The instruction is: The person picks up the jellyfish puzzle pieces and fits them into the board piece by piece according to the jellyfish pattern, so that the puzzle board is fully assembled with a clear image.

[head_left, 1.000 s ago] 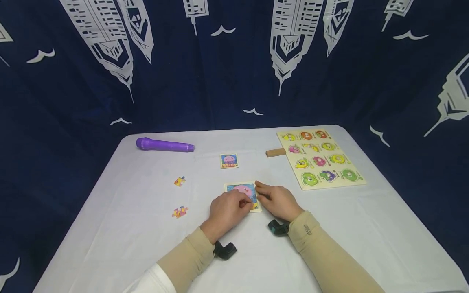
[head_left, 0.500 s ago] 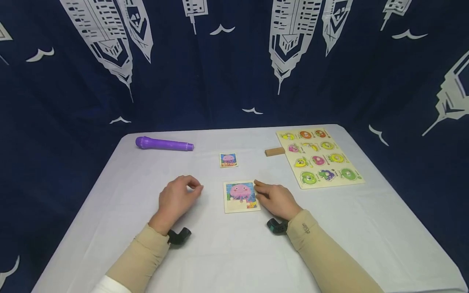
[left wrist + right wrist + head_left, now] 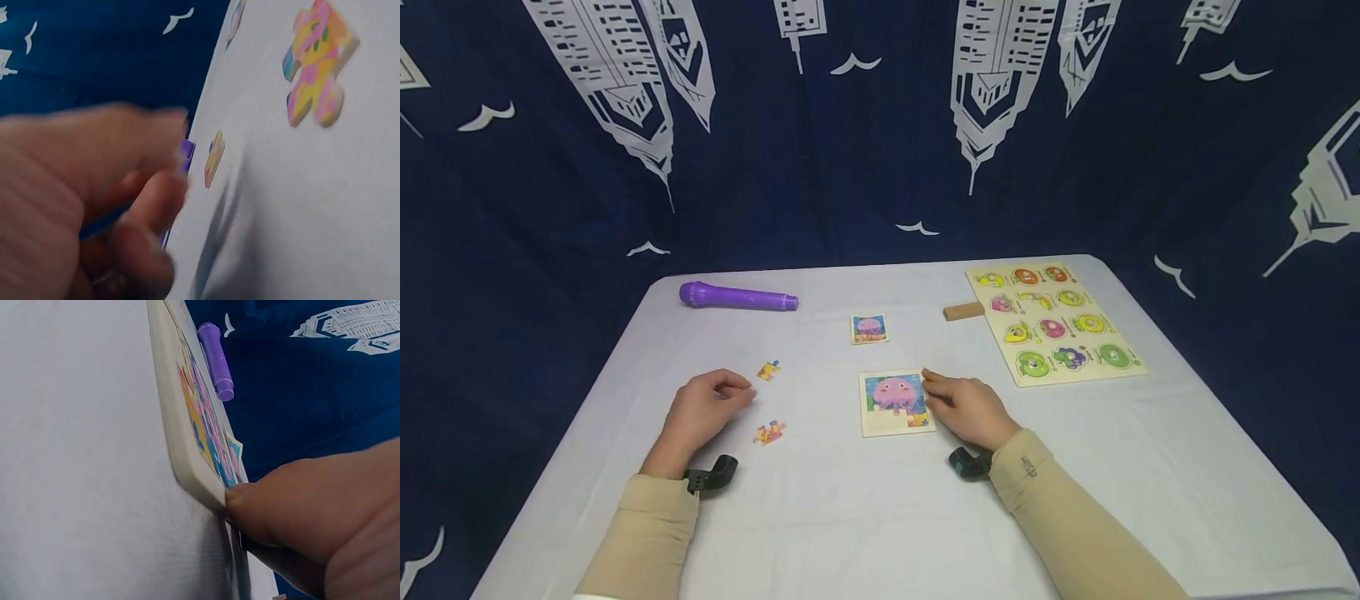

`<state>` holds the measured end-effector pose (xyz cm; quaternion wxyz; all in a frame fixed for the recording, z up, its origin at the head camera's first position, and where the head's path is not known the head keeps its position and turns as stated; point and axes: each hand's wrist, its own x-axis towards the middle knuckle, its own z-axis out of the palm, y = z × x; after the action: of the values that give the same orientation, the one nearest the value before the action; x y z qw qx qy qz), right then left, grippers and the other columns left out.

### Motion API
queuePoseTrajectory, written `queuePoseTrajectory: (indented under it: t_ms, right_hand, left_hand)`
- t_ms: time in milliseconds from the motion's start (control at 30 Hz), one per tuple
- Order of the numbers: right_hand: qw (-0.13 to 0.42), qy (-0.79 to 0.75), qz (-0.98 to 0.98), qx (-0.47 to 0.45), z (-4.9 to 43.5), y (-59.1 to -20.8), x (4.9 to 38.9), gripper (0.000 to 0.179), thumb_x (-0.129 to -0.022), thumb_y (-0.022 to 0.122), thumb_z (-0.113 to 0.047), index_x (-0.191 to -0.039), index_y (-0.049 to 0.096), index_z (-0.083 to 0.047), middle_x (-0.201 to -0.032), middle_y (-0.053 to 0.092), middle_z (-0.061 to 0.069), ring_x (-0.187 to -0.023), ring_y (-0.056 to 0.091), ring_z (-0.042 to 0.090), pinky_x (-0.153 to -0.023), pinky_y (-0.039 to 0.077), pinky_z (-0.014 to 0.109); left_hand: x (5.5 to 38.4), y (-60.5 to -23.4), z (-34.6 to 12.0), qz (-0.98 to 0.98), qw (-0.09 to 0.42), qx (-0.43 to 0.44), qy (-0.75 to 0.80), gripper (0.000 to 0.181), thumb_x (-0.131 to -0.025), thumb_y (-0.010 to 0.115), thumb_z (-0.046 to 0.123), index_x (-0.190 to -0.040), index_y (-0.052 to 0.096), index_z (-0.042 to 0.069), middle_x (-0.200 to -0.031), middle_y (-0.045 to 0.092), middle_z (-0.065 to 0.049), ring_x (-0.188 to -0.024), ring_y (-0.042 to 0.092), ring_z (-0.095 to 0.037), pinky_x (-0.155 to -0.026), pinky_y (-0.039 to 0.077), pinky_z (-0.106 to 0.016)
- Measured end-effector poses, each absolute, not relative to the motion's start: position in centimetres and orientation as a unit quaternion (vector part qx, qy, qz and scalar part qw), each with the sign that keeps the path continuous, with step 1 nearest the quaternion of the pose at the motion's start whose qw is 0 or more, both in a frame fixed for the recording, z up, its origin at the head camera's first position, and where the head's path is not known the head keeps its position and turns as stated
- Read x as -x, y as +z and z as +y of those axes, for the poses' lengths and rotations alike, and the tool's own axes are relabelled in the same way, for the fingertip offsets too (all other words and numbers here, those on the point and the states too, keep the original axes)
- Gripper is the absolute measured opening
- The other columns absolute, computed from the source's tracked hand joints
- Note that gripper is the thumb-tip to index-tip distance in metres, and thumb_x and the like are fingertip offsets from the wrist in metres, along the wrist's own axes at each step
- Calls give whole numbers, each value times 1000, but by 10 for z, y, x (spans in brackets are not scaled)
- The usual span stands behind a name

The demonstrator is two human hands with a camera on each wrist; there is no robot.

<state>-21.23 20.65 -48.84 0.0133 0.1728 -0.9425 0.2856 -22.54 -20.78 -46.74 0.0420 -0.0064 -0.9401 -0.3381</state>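
Observation:
My left hand (image 3: 706, 410) hovers over the left side of the white table, fingers loosely bent with nothing visible between them. Two loose jigsaw pieces lie near it: a small yellow piece (image 3: 768, 371) beyond the fingertips and a larger pink-and-yellow piece (image 3: 315, 59) nearer. At centre is a square jigsaw board (image 3: 880, 422) showing a pink octopus, its lower left part bare. My right hand (image 3: 967, 410) holds that board at its right edge; the thumb lies against the rim in the right wrist view, and the other fingers are partly hidden.
A small octopus picture card (image 3: 869, 329) lies behind the board. Farther back are a purple toy microphone (image 3: 739, 297), a brown wooden block (image 3: 963, 312) and a fruit puzzle board (image 3: 1054, 325) at right. A dark blue curtain (image 3: 820, 167) hangs behind the table.
My left hand has moved left from the jigsaw board to beside the loose pieces, uncovering the board and both pieces. The right hand stays at the board's edge.

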Motion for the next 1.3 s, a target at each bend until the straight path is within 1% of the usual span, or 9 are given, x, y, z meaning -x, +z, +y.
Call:
queuePoseTrajectory:
  t_ms: [100, 200, 333, 433, 567, 700, 800, 1000, 1300]
  right_hand:
    - [15, 286, -943, -172, 208, -488, 212, 39, -100, 67, -23, -136, 66, -8, -150, 57, 3, -136, 56, 32, -111, 44, 54]
    - [14, 288, -942, -172, 208, -488, 212, 39, -100, 66, -23, -136, 66, -8, -150, 57, 2, -136, 55, 31, -111, 43, 54]
    - [12, 288, -942, -172, 208, -490, 213, 40, -100, 66, -23, -137, 66, -8, -151, 56, 2, -137, 55, 31, -112, 43, 53]
    - [11, 289, -942, -171, 208, -490, 213, 40, -100, 66, -23, -137, 65, -8, -151, 56, 2, -138, 54, 31, -112, 42, 54]
    - [9, 288, -942, -169, 207, -490, 213, 40, -100, 66, -23, -137, 65, -8, -151, 56, 1, -138, 53, 30, -113, 42, 53]
    - [10, 287, -943, -169, 208, -491, 214, 39, -100, 66, -23, -137, 66, -9, -151, 56, 1, -138, 54, 30, -113, 42, 53]
    - [10, 288, -942, -172, 207, -491, 214, 39, -100, 66, -23, -137, 66, -8, -151, 56, 1, -138, 54, 30, -112, 42, 53]
    - [9, 289, -942, -171, 207, -491, 214, 39, -100, 66, -23, -137, 66, -8, -151, 56, 1, -138, 54, 31, -112, 42, 53]
    - [8, 289, -942, -170, 207, -491, 214, 39, -100, 66, -23, -137, 66, -9, -151, 56, 1, -138, 54, 29, -112, 42, 53]
  left_hand:
    - [224, -470, -206, -939, -15, 55, -339, 21, -89, 80, 33, -100, 75, 16, -83, 69, 1, -79, 58, -18, -69, 45, -30]
    - [222, -471, -202, -940, -64, 78, -326, 30, -82, 86, 40, -97, 74, 19, -80, 67, 4, -75, 57, -16, -68, 44, -30]
    - [220, -470, -198, -940, -95, 99, -311, 39, -73, 93, 43, -96, 72, 19, -81, 65, 4, -74, 56, -16, -66, 44, -30]
    - [220, -471, -198, -943, -81, 114, -303, 35, -74, 93, 38, -95, 72, 19, -85, 64, 5, -77, 55, -15, -68, 44, -31]
    - [224, -475, -200, -949, -31, 109, -295, 26, -81, 89, 33, -100, 76, 20, -94, 68, 3, -85, 57, -17, -75, 45, -33]
    - [229, -479, -203, -953, -3, 96, -286, 32, -84, 86, 34, -110, 77, 17, -108, 71, -3, -94, 60, -21, -82, 47, -37]
    - [229, -480, -207, -959, -2, 85, -271, 37, -84, 85, 38, -111, 75, 15, -111, 70, -6, -98, 61, -23, -86, 48, -41]
    - [228, -480, -212, -962, -2, 75, -262, 31, -83, 86, 39, -101, 74, 17, -106, 69, -6, -96, 61, -24, -86, 48, -43]
    - [227, -479, -211, -944, 10, 77, -320, 20, -87, 84, 22, -99, 69, 15, -91, 72, 2, -87, 63, -19, -75, 48, -33]
